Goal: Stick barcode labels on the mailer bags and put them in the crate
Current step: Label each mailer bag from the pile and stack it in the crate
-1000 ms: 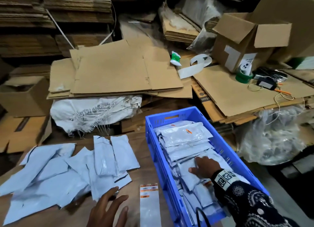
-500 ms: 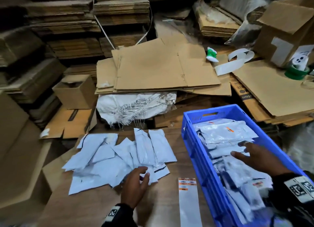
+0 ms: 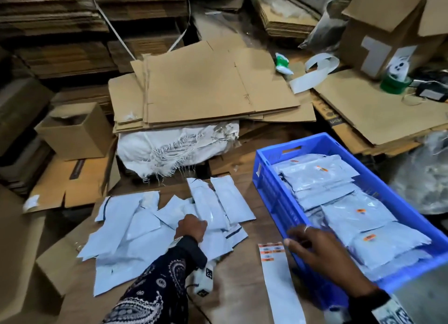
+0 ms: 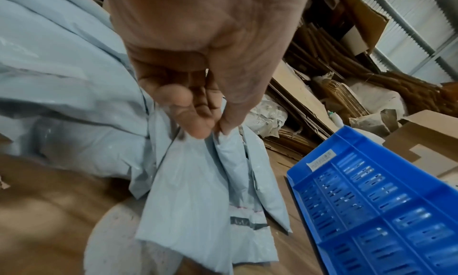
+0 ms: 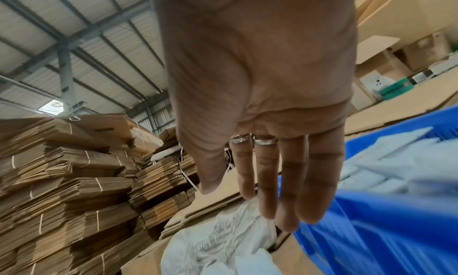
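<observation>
Mailer bags (image 3: 135,229) lie in a loose, overlapping pile on the brown table (image 3: 242,282), just left of the blue crate (image 3: 274,202); more bags w/ small orange labels fill the crate (image 3: 351,217). Left hand (image 3: 191,228) is on the pile's crate-side part; in the wrist view its thumb and fingers (image 4: 198,126) pinch the top edge of one pale bag (image 4: 195,191), which hangs down toward the table. Right hand (image 3: 322,248) hovers over the crate's near-left wall, palm down; fingers (image 5: 290,181) straight, close together, holding nothing, rings on two of them. Label strip (image 3: 278,280), white w/ orange-marked labels at its far end, lies flat on the table between the pile and the crate, just beside the crate's wall and partly under the right hand. Beyond the crate's far end: flattened cardboard sheets (image 3: 206,86) atop a white woven sack (image 3: 177,147). Open small carton (image 3: 75,132) sits well left of the crate. Green tape roll (image 3: 395,84) is far-right, past the crate.
</observation>
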`<state>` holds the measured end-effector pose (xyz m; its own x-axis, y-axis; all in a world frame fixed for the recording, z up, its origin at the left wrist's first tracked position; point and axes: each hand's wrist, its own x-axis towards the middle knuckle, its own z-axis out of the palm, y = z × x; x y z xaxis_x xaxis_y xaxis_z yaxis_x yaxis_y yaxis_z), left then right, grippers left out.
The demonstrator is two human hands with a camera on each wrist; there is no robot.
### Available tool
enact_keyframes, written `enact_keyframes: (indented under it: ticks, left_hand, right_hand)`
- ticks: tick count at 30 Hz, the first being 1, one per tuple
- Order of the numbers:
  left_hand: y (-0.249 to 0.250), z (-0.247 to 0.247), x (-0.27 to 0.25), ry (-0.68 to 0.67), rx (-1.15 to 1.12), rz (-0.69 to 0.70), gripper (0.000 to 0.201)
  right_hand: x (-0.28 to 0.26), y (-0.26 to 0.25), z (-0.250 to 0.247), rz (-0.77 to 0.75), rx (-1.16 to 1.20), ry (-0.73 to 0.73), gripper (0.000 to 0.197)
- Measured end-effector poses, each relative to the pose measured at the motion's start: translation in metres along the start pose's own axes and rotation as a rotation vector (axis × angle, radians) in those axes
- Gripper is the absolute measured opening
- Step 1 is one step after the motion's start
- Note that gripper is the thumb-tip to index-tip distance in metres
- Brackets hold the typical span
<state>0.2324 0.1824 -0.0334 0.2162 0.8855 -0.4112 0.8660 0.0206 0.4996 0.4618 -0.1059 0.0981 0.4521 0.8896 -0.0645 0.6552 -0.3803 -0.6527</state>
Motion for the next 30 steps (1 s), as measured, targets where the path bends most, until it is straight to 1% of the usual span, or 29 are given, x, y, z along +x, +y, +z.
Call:
enact_keyframes:
  ticks: [2,5,7,9,11,13,15,16,17,19,20,22,24,28,30]
  left_hand:
    - [0.005,-0.006,-0.013,-0.004,-0.092,0.055,0.031]
    - [0.011,-0.012,-0.037,0.082,-0.325,0.116,0.028]
    - [0.014,-0.016,-0.062,0.124,-0.523,0.171,0.028]
    - [0.013,-0.019,-0.09,0.143,-0.622,0.244,0.027]
    - [0.006,-0.022,-0.123,0.089,-0.637,0.323,0.027]
    - [-0.006,-0.022,-0.148,0.043,-0.587,0.414,0.025]
    - [-0.02,-0.021,-0.165,-0.016,-0.518,0.516,0.025]
    - [-0.027,-0.021,-0.171,-0.07,-0.492,0.565,0.025]
    - [-0.033,-0.021,-0.176,-0.139,-0.476,0.586,0.026]
    - [-0.048,-0.02,-0.183,-0.239,-0.456,0.576,0.029]
    - [-0.056,-0.018,-0.185,-0.264,-0.452,0.563,0.03]
    - [-0.07,-0.016,-0.188,-0.269,-0.449,0.525,0.031]
    - [-0.085,-0.013,-0.188,-0.213,-0.469,0.451,0.027]
    - [-0.115,0.002,-0.18,0.015,-0.566,0.256,0.01]
    - [-0.126,0.012,-0.176,0.111,-0.538,0.186,0.016]
  right_hand:
    - [-0.004,-0.001,0.016,-0.027,0.047,-0.06,0.025]
    - [-0.005,-0.003,0.034,-0.035,0.15,-0.11,0.014]
    - [-0.001,-0.005,0.045,-0.03,0.18,-0.116,0.013]
    - [0.007,-0.004,0.058,-0.017,0.2,-0.123,0.015]
    - [0.015,-0.001,0.072,-0.002,0.24,-0.126,0.019]
    - [0.023,0.0,0.084,0.048,0.326,-0.132,0.025]
    - [0.028,-0.004,0.092,0.141,0.529,-0.144,0.025]
    - [0.03,-0.006,0.094,0.175,0.649,-0.168,0.025]
    - [0.033,-0.007,0.096,0.194,0.75,-0.189,0.028]
    - [0.041,0.001,0.103,0.245,0.828,-0.217,0.039]
    - [0.042,0.006,0.105,0.28,0.836,-0.219,0.039]
    - [0.045,0.016,0.112,0.339,0.801,-0.225,0.036]
    - [0.044,0.022,0.118,0.389,0.755,-0.278,0.031]
    - [0.037,0.031,0.132,0.449,0.667,-0.322,0.018]
    - [0.03,0.031,0.14,0.484,0.628,-0.331,0.015]
